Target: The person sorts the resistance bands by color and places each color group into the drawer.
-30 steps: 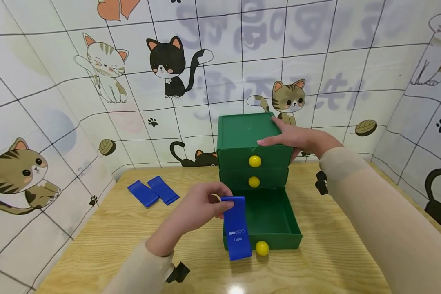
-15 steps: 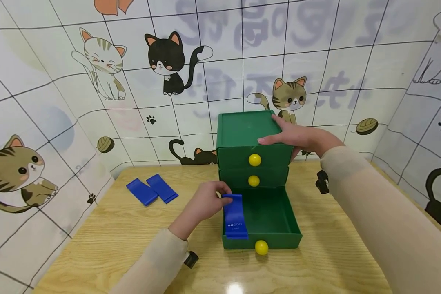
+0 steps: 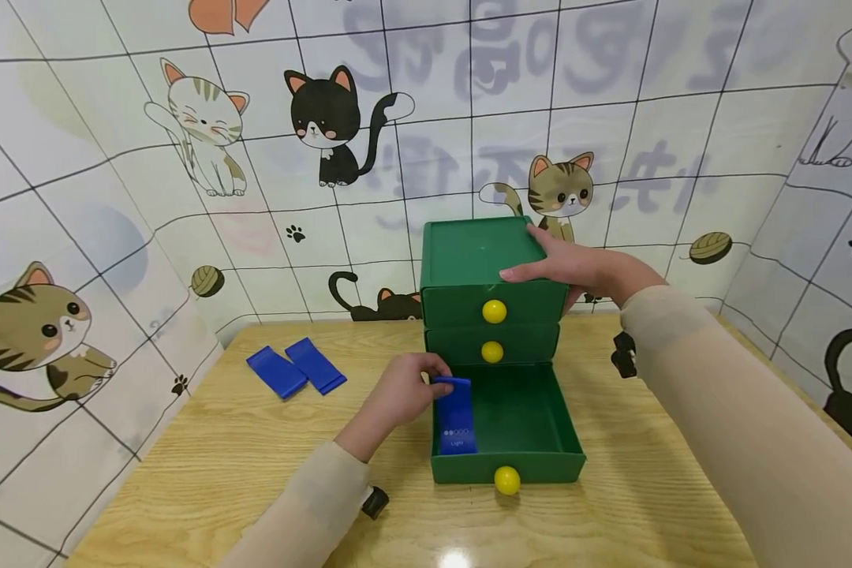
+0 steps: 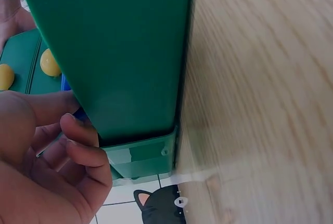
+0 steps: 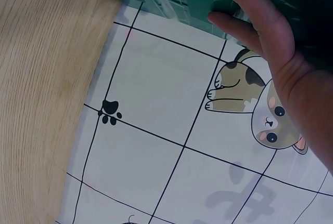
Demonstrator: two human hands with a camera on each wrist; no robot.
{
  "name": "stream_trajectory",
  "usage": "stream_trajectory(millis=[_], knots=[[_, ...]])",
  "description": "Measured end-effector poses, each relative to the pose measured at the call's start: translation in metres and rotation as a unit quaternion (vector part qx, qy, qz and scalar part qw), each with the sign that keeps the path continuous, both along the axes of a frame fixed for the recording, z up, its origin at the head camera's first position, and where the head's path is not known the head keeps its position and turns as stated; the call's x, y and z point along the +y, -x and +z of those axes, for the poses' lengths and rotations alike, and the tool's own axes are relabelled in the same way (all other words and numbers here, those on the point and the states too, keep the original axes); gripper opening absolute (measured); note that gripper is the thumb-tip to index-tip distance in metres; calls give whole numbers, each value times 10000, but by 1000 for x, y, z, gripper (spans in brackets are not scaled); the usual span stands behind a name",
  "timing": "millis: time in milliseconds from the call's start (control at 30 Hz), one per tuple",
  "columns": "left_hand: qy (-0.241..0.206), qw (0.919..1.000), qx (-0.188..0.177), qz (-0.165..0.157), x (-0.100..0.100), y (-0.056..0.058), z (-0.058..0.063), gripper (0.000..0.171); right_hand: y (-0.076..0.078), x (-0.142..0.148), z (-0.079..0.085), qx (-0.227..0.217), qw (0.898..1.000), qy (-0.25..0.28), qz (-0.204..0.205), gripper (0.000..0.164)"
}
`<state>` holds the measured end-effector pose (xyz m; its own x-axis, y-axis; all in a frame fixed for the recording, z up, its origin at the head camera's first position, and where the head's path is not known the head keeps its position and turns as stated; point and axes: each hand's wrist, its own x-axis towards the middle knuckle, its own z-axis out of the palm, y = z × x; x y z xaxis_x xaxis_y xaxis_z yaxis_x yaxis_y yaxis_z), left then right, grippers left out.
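My left hand (image 3: 406, 388) pinches the upper end of a flat blue resistance band (image 3: 457, 418) between thumb and fingers. White dots and the word "Light" are printed on the band, which hangs at the left side of a pulled-out bottom drawer (image 3: 521, 418), its lower end inside the front wall. In the left wrist view, the drawer's green side hides most of the band (image 4: 65, 84). My right hand (image 3: 564, 262) rests on the top right edge of the green drawer unit (image 3: 483, 252), thumb on top. Its fingers (image 5: 237, 29) lie along the unit's side, fairly straight.
Two more folded blue bands (image 3: 277, 372) lie on the wooden table (image 3: 220, 473) at the left, partly touching. The two upper drawers are closed, each with a yellow ball knob (image 3: 494, 312). A cat-patterned sheet (image 3: 369, 237) covers the wall close behind the unit.
My left hand has moved forward, lowering the band from in front of the bottom drawer over its front wall into it. The right hand has stayed on the unit.
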<state>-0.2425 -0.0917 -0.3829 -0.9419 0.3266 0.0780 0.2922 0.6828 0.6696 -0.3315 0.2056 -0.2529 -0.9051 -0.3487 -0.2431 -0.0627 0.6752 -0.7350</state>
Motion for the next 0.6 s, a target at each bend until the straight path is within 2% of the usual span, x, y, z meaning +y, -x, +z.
stream_trajectory(millis=[333,600], knots=[[-10,10000,-25,-12,4,3,-3,6,1,2,-1,18,10000,9,-2,120],[-65,9998,-180,-30,0,4,-1,19,1,2,0,-1,10000,8,22,120]])
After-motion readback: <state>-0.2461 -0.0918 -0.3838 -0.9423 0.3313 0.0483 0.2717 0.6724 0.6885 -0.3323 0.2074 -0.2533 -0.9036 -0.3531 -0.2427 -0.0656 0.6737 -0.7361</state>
